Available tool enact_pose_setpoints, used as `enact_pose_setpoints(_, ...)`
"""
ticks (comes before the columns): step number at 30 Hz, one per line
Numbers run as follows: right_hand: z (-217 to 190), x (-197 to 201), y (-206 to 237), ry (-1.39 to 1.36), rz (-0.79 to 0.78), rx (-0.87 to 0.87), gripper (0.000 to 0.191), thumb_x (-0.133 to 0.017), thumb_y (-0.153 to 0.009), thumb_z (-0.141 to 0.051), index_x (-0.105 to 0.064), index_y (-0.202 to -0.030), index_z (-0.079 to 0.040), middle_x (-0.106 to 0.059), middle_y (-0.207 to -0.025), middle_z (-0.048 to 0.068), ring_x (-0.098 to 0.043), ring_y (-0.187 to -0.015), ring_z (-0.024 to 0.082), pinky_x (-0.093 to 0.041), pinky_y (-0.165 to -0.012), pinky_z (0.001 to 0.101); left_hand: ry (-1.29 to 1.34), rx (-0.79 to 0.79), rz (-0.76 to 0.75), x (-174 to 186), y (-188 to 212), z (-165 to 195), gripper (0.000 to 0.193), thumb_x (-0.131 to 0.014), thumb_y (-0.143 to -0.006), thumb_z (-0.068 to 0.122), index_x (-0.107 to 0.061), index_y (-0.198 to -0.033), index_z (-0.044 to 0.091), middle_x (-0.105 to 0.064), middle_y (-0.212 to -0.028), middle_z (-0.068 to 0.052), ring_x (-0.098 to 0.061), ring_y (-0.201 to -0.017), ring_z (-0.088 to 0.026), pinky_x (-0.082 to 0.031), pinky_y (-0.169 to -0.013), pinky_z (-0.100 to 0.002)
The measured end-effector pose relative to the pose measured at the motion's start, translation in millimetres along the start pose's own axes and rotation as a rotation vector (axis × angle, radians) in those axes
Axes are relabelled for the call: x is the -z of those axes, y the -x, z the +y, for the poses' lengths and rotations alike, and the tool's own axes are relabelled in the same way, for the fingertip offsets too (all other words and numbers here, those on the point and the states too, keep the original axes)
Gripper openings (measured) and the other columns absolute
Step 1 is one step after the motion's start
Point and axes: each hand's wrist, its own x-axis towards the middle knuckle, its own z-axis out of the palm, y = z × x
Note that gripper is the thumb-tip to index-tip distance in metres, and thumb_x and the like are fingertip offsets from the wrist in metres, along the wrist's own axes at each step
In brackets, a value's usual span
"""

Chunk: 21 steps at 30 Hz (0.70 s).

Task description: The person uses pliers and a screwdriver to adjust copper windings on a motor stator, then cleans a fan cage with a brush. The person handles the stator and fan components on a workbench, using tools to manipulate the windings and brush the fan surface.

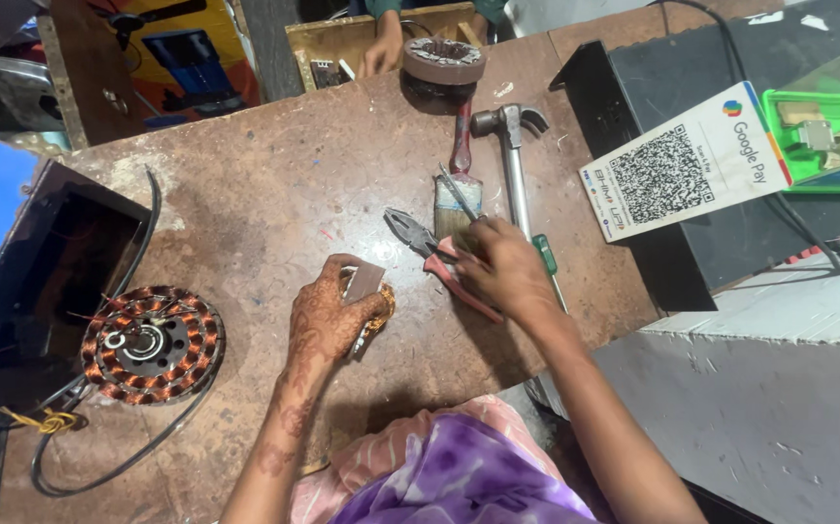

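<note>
My left hand rests on the brown worktable and grips a small copper-wound coil piece with a flat brownish card against it. My right hand lies over a group of tools just to the right. Its fingers close around a thin metal tool that points up and away. Red-handled pliers lie under this hand, jaws toward the left. A paintbrush with a red handle sits just beyond the fingers.
A hammer and a green-handled screwdriver lie right of the brush. A copper-wound stator sits at the left by a black box. Another stator ring lies at the far edge, near another person's hand. A black case with a printed card stands right.
</note>
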Motion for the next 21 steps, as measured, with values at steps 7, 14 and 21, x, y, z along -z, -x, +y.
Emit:
enact_pose_setpoints(7,-35.0,-23.9,-31.8,0.176,0.095,0.118,0.071,-0.088,-0.071,-0.021,-0.054,-0.131,-0.004,-0.054,-0.124,0.021,-0.056,-0.114,0.040,-0.048,-0.095,0.0486,-0.019,-0.015,-0.005,-0.5,-3.5,-0.7,0.063,-0.082,-0.065,0.037,-0.063,-0.121,0.016,-0.077,-0.108,-0.016,-0.075,-0.097,-0.034,-0.056,-0.087,-0.042)
enact_pose_setpoints(14,-17.9,-22.2,-32.6,0.051,-0.076,0.003,0.038,-0.079,-0.089,-0.026,-0.064,-0.120,-0.010,-0.055,-0.119,0.016,-0.062,-0.107,0.035,-0.053,-0.093,0.0453,0.014,-0.097,0.004,-1.9,-2.0,-12.3,0.070,-0.084,-0.066,0.033,-0.058,-0.129,0.017,-0.075,-0.115,-0.017,-0.074,-0.103,-0.035,-0.056,-0.090,-0.042)
enact_pose_setpoints(21,0.5,-12.7,-31.3,-0.085,-0.044,0.263,0.026,-0.077,-0.083,-0.021,-0.072,-0.105,-0.010,-0.069,-0.106,0.014,-0.068,-0.097,0.029,-0.056,-0.091,0.0438,0.105,-0.059,-0.051,-2.0,-0.4,-27.6,0.077,-0.085,-0.068,0.035,-0.053,-0.136,0.018,-0.071,-0.125,-0.018,-0.072,-0.112,-0.031,-0.056,-0.094,-0.040)
